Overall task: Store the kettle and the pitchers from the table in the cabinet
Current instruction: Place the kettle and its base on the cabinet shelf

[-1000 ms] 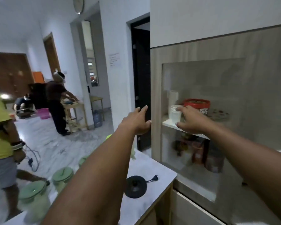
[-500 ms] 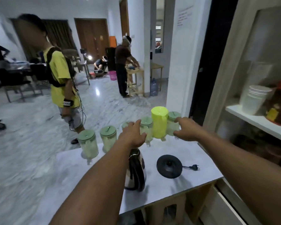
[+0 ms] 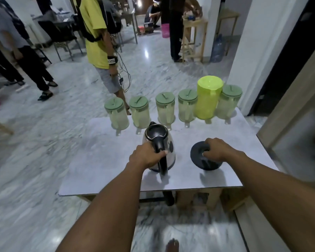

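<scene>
A steel kettle (image 3: 169,142) with a black lid and handle stands in the middle of the grey table (image 3: 105,160). My left hand (image 3: 146,155) is closed around its black handle. To its right lies the round black kettle base (image 3: 198,159); my right hand (image 3: 216,150) rests on top of it with the fingers curled on it. Along the table's far edge stands a row of several clear pitchers with green lids (image 3: 165,108). A taller bright yellow-green pitcher (image 3: 207,97) stands among them near the right end.
The cabinet's wooden frame (image 3: 295,99) rises at the right, beside a dark doorway (image 3: 287,57). A person in a yellow shirt (image 3: 95,33) stands just beyond the table. Other people, chairs and a wooden stand are farther back on the marble floor.
My view swung from the cabinet down to the table. My hands came down from the pitcher row: the left closed on the kettle handle, the right landed on the kettle base.
</scene>
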